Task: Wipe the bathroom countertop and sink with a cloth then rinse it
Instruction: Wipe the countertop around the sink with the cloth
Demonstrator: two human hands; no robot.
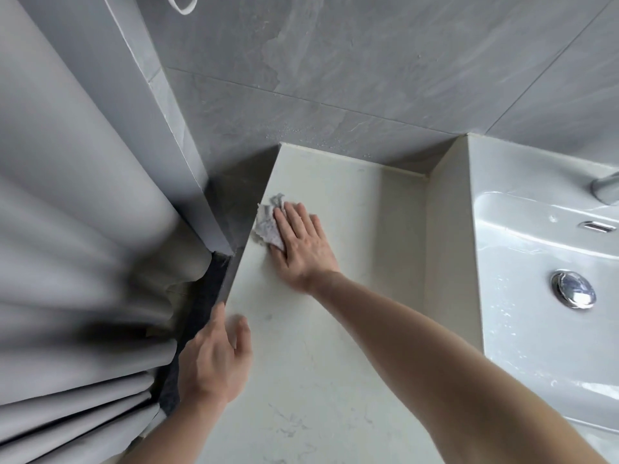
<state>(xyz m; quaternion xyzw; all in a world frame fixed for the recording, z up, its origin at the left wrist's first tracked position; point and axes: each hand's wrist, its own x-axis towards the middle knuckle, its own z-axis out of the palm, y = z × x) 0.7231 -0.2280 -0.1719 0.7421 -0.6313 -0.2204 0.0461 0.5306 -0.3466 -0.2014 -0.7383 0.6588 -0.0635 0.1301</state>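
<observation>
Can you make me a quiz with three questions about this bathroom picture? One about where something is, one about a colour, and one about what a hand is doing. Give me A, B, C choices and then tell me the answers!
1. Where is the cloth?
A. In the sink
B. On the countertop near its left edge
C. Hanging on the wall

2. What colour is the curtain?
A. Red
B. Green
C. Grey

3. What is the right hand doing?
A. Pressing flat on the cloth
B. Turning the tap
C. Pulling the drain plug

Answers:
1. B, the cloth lies on the countertop, far from the sink.
2. C, its folds are plain grey.
3. A, its fingers lie straight over the cloth, while the left hand rests at the counter's edge.
</observation>
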